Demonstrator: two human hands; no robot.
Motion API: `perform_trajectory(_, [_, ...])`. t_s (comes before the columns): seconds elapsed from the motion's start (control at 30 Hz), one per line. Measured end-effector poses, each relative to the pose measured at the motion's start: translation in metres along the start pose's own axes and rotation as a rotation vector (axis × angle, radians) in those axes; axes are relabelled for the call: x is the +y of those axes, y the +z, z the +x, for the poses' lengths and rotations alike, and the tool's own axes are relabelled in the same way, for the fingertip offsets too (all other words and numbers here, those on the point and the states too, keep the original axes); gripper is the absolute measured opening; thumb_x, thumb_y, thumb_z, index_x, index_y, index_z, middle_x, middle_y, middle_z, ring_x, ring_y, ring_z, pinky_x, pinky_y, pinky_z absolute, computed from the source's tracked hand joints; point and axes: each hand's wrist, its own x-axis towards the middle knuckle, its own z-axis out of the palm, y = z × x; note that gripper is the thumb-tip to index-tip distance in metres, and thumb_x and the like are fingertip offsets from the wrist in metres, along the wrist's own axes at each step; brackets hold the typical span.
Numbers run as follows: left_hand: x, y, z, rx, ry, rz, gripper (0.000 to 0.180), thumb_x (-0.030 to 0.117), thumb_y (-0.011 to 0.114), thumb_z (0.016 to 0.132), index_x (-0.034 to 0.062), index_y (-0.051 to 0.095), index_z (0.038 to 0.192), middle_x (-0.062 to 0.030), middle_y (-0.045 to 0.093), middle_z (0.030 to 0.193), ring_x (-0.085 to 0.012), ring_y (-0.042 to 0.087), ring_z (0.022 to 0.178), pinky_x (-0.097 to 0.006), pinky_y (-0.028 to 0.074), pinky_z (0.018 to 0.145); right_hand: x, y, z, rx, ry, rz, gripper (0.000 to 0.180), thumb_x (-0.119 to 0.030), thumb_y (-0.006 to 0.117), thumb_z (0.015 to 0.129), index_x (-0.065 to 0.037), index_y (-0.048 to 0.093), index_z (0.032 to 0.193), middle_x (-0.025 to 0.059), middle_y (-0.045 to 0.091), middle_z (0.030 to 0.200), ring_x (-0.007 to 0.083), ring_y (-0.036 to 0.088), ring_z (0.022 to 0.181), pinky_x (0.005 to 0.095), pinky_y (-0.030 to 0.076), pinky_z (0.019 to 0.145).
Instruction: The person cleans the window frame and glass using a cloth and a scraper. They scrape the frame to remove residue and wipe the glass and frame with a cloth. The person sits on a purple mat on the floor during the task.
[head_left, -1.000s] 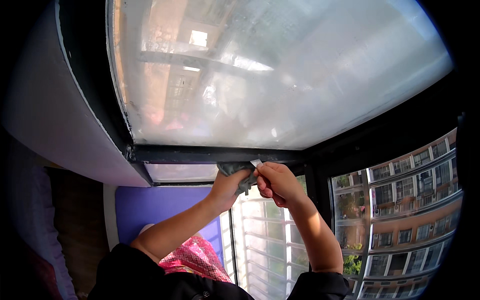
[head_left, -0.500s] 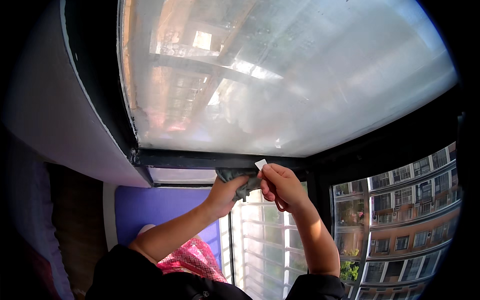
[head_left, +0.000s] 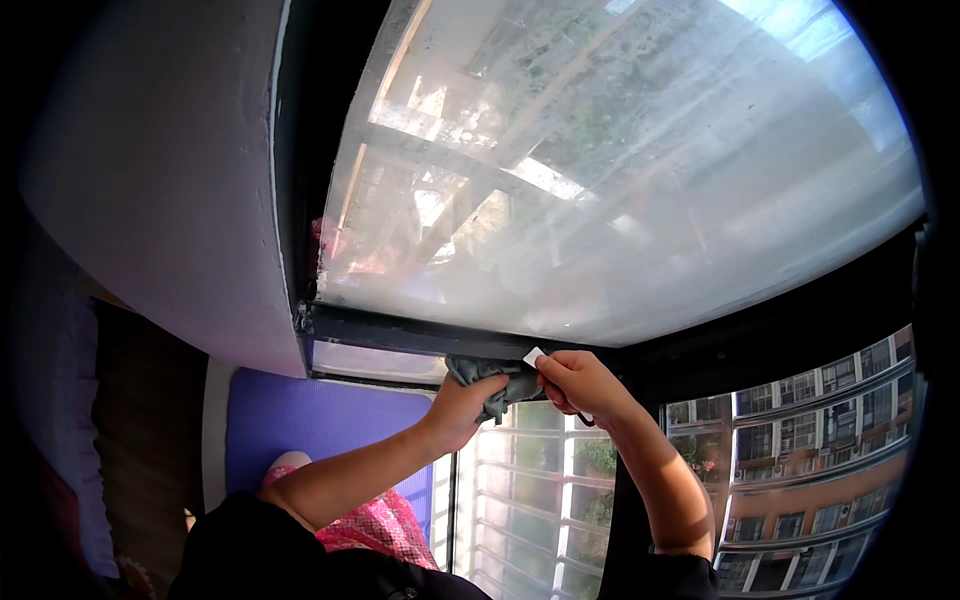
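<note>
A crumpled grey-green cloth (head_left: 482,376) is bunched in my left hand (head_left: 456,412), thumb on top and fingers wrapped round it. Beside it, my right hand (head_left: 588,384) pinches a small flat white piece (head_left: 534,357) between thumb and forefinger; its kind is not clear. A dark loop hangs under the right fingers. The cloth reaches across to the right fingers and appears to touch them. Both hands are just below the dark lower frame bar (head_left: 400,330) of a large, hazy, streaked window pane (head_left: 660,210).
A pale wall (head_left: 170,190) rises at the left. Below lies a purple mat (head_left: 300,410), with my pink patterned clothing (head_left: 375,525) over it. A barred window (head_left: 530,490) is beneath my hands. At the right, another window faces a building (head_left: 800,440).
The view has shifted, so the pane and wall appear further right. Both hands have moved slightly right and down in the picture, and the cloth now extends to the right fingers.
</note>
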Motion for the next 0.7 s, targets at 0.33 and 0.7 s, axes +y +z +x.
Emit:
perform_trajectory(0.33, [-0.002,-0.001,0.003,-0.004,-0.007,0.005,0.027,-0.003,0.050,0.081,0.0023,0.054,0.106,-0.0059,0.059,0.101,-0.0163,0.058,0.092,-0.028,0.047,0.079,-0.008,0.002,0.003,-0.056,0.025,0.000,0.032,-0.026,0.046,0.091,-0.003,0.049,0.069,-0.0022,0.038,0.047,0.0058,0.029,0.038,0.0221,0.020,0.036])
perform_trajectory(0.7, [0.000,0.003,0.001,-0.048,0.011,0.008,0.024,-0.003,0.048,0.081,0.0029,0.054,0.104,-0.0051,0.059,0.099,-0.0152,0.058,0.089,-0.028,0.048,0.077,-0.009,0.004,-0.004,-0.021,0.078,-0.047,0.033,-0.028,0.046,0.091,-0.004,0.047,0.068,-0.0016,0.038,0.047,0.0068,0.030,0.038,0.0225,0.023,0.037])
